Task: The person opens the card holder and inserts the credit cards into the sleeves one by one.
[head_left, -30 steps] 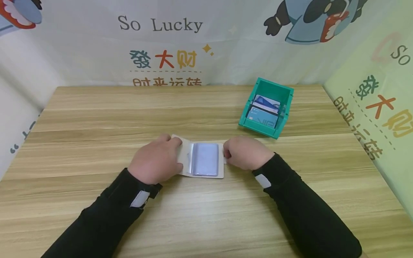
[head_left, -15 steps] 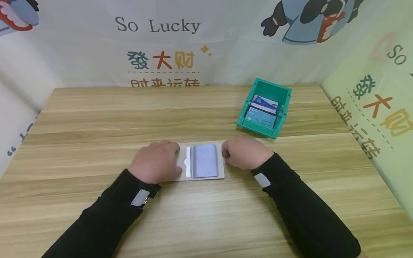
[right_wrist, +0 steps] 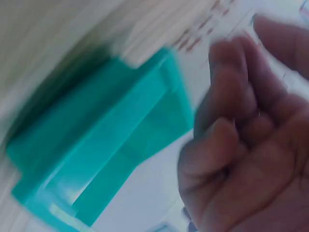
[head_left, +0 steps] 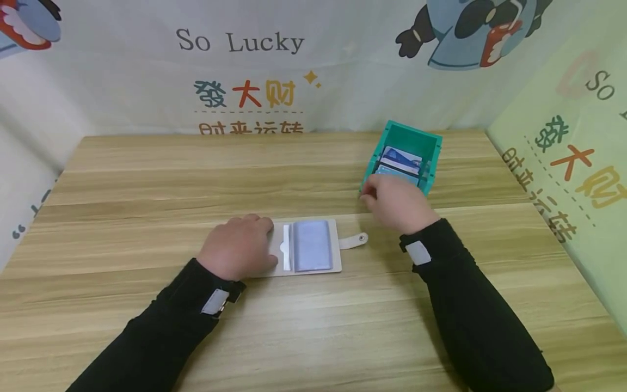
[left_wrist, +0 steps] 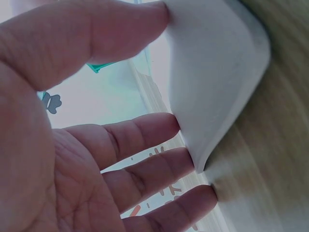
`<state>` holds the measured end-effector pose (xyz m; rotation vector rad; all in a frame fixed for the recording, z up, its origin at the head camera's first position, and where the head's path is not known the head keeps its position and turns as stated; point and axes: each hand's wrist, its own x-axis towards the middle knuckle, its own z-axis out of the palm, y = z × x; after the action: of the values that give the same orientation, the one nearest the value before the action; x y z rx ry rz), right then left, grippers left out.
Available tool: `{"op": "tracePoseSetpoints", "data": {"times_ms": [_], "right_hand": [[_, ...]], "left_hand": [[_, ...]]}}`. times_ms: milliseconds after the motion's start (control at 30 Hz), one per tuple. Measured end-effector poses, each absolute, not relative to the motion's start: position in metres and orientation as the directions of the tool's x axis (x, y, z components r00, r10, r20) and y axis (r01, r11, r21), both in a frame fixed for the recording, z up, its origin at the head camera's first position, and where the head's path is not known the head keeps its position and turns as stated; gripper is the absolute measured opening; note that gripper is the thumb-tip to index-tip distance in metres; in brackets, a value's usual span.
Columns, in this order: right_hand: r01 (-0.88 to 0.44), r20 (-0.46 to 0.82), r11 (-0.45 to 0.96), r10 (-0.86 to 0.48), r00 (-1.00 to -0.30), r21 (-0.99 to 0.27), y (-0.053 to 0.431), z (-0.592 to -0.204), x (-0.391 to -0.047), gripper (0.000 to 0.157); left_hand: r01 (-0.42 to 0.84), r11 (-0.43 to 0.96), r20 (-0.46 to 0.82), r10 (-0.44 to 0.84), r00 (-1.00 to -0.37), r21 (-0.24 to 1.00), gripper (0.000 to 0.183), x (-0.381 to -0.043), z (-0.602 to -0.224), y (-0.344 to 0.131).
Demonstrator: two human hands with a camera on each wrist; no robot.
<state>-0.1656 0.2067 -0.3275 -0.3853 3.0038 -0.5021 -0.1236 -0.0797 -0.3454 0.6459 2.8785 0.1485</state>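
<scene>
Right hand [head_left: 399, 201] moved off strap [head_left: 351, 241], to edge of teal bin [head_left: 416, 139].

Right hand [right_wrist: 253, 145]: occupies the right side of view, several fingers curled toward the palm, one digit at upper right standing apart; nothing seen in its grasp. Teal open-topped bin [right_wrist: 72, 128]: just beside the hand, motion-blurred, slanted across the frame; contents indistinct. Wood-grain tabletop [right_wrist: 48, 43]: upper left. White printed backdrop [right_wrist: 197, 63]: brown markings, illegible.
</scene>
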Motion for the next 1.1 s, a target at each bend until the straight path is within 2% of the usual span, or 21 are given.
{"op": "tracePoseSetpoints", "data": {"times_ms": [167,300,500,600,800,1100], "right_hand": [[-0.129,0.058,0.938,-0.116,-0.991,-0.322,0.225,-0.33,-0.187,0.019],[-0.076,0.001,0.971,-0.078,-0.997,-0.225,0.233,-0.334,-0.202,0.027],[-0.081,-0.054,0.991,-0.087,-0.995,-0.107,0.237,-0.336,-0.213,0.032],[-0.082,-0.064,0.993,-0.088,-0.994,-0.086,0.239,-0.336,-0.217,0.031],[-0.046,-0.092,0.997,-0.051,-0.994,-0.061,0.24,-0.336,-0.219,0.021],[-0.054,-0.113,0.998,-0.057,-0.992,-0.029,0.234,-0.333,-0.216,0.019]], "left_hand": [[0.417,0.898,-0.164,0.436,-0.885,0.141,0.053,-0.124,-0.346,-0.08],[0.411,0.9,-0.165,0.431,-0.887,0.143,0.054,-0.124,-0.346,-0.08],[0.411,0.9,-0.165,0.432,-0.887,0.144,0.054,-0.126,-0.348,-0.08],[0.409,0.901,-0.17,0.429,-0.887,0.141,0.054,-0.126,-0.348,-0.08],[0.404,0.905,-0.182,0.423,-0.888,0.133,0.054,-0.126,-0.348,-0.079],[0.408,0.905,-0.179,0.424,-0.888,0.122,0.053,-0.126,-0.347,-0.079]]}}
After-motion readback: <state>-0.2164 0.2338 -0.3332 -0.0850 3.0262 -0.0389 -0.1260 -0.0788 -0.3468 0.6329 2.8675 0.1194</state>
